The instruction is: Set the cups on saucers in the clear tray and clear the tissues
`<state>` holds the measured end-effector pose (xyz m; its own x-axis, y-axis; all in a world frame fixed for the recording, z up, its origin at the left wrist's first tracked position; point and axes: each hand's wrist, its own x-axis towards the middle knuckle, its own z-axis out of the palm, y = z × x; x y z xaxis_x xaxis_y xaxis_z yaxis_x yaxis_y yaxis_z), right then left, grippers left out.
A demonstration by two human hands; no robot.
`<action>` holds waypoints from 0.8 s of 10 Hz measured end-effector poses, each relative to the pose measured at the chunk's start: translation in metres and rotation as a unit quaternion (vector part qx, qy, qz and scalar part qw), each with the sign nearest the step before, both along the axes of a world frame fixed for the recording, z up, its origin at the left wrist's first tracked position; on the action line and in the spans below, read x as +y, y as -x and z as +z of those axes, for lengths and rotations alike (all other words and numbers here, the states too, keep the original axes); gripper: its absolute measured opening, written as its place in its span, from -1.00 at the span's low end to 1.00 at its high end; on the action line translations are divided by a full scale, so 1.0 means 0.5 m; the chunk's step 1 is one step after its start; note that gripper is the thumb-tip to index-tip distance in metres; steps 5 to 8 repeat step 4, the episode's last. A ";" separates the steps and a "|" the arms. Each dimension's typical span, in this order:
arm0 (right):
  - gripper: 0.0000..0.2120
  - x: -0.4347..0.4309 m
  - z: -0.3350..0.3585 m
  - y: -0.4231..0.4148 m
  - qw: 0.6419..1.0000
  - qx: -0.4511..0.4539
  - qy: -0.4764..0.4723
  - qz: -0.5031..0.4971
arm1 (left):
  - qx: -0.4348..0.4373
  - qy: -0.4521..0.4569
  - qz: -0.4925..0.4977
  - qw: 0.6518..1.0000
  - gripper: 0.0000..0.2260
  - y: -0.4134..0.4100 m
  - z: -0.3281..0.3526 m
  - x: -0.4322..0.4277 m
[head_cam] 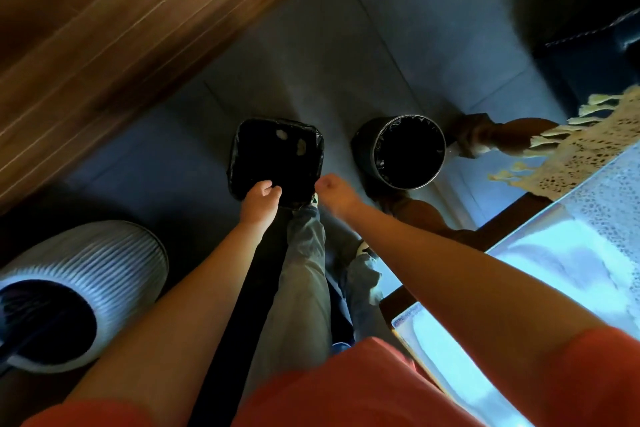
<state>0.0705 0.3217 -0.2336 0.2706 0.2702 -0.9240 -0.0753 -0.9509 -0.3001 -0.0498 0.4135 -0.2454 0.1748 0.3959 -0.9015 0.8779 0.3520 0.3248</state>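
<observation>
Both hands reach down over a square bin (277, 159) on the floor (398, 45): the left hand (260, 198) hangs over the bin's 6 o'clock rim with fingers loosely curled and empty, the right hand (333, 191) at its 4 o'clock corner with fingers curled shut, anything inside hidden. Two pale tissues (281, 136) lie inside the bin toward 12 o'clock. A round bin (408, 152) stands at 3 o'clock of the square one, beside the bench (554, 253).
</observation>
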 end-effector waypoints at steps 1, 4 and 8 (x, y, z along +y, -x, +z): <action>-0.73 -0.017 0.038 -0.016 0.997 -0.048 -0.019 0.051 | -0.051 -0.076 -0.039 0.995 -0.79 -0.019 0.033 -0.019; -0.77 -0.091 0.267 -0.090 0.946 -0.242 -0.150 0.156 | -0.218 -0.216 -0.216 0.927 -0.91 -0.136 0.223 -0.074; -0.77 -0.091 0.267 -0.090 0.946 -0.242 -0.150 0.156 | -0.218 -0.216 -0.216 0.927 -0.91 -0.136 0.223 -0.074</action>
